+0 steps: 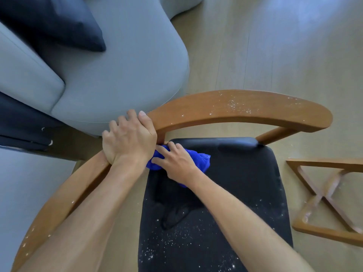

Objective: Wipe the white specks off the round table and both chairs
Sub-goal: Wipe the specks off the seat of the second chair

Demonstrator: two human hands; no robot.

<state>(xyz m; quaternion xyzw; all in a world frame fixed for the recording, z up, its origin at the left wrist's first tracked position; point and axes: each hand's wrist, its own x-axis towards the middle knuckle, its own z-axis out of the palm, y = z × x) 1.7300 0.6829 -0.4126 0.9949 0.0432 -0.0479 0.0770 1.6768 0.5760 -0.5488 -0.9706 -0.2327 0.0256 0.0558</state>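
Note:
A chair with a curved wooden back rail (245,108) and a black seat (235,193) stands below me. White specks lie on the rail's top and on the near part of the seat. My left hand (127,138) grips the rail at its left bend. My right hand (176,163) presses a bunched blue cloth (202,159) onto the far left corner of the seat, fingers spread over it. The round table is not in view.
A grey sofa (117,71) with a dark cushion (55,22) stands just behind the chair at the left. A wooden cross-shaped frame (324,199), dusted with specks, lies on the pale wood floor (275,46) at the right.

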